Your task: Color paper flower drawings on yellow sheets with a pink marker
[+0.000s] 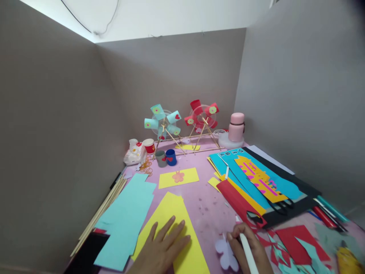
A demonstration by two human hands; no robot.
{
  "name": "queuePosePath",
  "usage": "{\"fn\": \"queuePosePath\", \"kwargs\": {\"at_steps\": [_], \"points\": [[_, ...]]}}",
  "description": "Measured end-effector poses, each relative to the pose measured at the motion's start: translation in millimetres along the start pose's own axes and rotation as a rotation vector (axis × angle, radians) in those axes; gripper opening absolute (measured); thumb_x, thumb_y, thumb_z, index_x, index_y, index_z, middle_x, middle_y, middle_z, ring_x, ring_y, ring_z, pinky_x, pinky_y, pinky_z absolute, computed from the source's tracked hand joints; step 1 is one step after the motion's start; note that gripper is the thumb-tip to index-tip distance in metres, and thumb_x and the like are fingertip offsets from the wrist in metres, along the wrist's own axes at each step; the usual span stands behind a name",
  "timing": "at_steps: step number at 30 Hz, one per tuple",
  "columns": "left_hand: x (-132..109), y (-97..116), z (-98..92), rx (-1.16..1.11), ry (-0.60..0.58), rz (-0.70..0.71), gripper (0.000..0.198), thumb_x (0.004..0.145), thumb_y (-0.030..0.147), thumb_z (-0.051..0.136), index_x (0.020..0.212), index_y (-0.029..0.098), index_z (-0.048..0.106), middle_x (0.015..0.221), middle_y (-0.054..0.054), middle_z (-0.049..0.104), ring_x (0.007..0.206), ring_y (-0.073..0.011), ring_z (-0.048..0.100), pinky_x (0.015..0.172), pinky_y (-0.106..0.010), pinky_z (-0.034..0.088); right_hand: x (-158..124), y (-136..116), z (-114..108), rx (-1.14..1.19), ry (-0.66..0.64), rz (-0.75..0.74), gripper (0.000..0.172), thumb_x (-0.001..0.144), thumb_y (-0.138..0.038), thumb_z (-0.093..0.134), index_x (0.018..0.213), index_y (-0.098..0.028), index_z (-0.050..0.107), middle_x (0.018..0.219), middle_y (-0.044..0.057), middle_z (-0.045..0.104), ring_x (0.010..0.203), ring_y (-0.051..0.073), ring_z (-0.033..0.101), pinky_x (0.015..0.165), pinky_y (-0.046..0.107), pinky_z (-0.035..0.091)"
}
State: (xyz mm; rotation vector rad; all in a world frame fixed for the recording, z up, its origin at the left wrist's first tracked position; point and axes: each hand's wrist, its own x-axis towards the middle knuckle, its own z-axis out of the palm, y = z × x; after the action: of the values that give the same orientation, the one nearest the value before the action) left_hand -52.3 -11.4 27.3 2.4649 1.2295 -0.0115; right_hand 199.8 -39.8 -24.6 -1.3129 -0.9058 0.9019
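Observation:
My left hand lies flat with its fingers spread on a long yellow paper sheet at the near edge of the pink table. My right hand is closed round a white pen, its tip near a pale lilac flower cut-out on the table. A smaller yellow sheet with an orange flower shape lies further back.
Light blue sheets and wooden sticks lie at the left. A stack of red, yellow, blue and black paper with scissors is at the right. Two paper-cup wheels, small cups, a pink bottle stand at the back. Grey walls enclose the table.

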Motion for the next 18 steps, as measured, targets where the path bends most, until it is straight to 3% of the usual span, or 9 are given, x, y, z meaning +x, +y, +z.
{"fn": "queuePosePath", "kwargs": {"at_steps": [4, 6, 10, 14, 18], "points": [[12, 3, 11.9, 0.061, -0.019, 0.107, 0.064, 0.078, 0.007, 0.049, 0.133, 0.040, 0.041, 0.140, 0.001, 0.044, 0.130, -0.0262, 0.037, 0.107, -0.052, 0.022, 4, -2, -6, -0.031, -0.060, 0.002, 0.029, 0.070, -0.038, 0.069, 0.069, -0.023, 0.045, 0.052, -0.008, 0.041, 0.042, 0.010, 0.036, 0.039, 0.019, 0.030], [15, 2, 16.3, 0.088, -0.009, 0.142, 0.052, 0.087, 0.011, 0.042, 0.132, 0.037, 0.042, 0.137, -0.002, 0.048, 0.127, -0.0234, 0.042, 0.106, -0.045, 0.029, 4, -3, -6, -0.033, -0.029, -0.022, 0.028, 0.070, -0.039, 0.068, 0.070, -0.022, 0.045, 0.053, -0.007, 0.043, 0.042, 0.009, 0.036, 0.038, 0.019, 0.030], [16, 0, 21.8, 0.138, -0.007, 0.186, 0.047, 0.088, 0.019, 0.047, 0.133, 0.035, 0.043, 0.139, -0.006, 0.043, 0.128, -0.0268, 0.040, 0.105, -0.045, 0.031, 4, -4, -1, -0.027, 0.089, -0.108, 0.030, 0.069, -0.042, 0.068, 0.066, -0.023, 0.045, 0.051, -0.009, 0.037, 0.040, 0.009, 0.035, 0.038, 0.019, 0.030], [17, 5, 11.8, 0.172, -0.006, 0.186, 0.068, 0.080, 0.009, 0.052, 0.139, 0.036, 0.031, 0.145, -0.006, 0.033, 0.133, -0.0327, 0.028, 0.103, -0.054, 0.028, 2, -6, 3, -0.033, 0.109, -0.126, 0.034, 0.070, -0.050, 0.066, 0.066, -0.023, 0.045, 0.049, -0.008, 0.037, 0.040, 0.010, 0.034, 0.037, 0.019, 0.029], [27, 19, -1.6, 0.176, -0.061, 0.221, 0.065, 0.079, 0.006, 0.055, 0.134, 0.038, 0.041, 0.140, -0.002, 0.043, 0.129, -0.0307, 0.037, 0.103, -0.049, 0.032, 2, -5, 3, -0.042, 0.105, -0.127, 0.038, 0.070, -0.055, 0.065, 0.066, -0.023, 0.045, 0.048, -0.008, 0.037, 0.039, 0.010, 0.033, 0.037, 0.019, 0.027]]}}
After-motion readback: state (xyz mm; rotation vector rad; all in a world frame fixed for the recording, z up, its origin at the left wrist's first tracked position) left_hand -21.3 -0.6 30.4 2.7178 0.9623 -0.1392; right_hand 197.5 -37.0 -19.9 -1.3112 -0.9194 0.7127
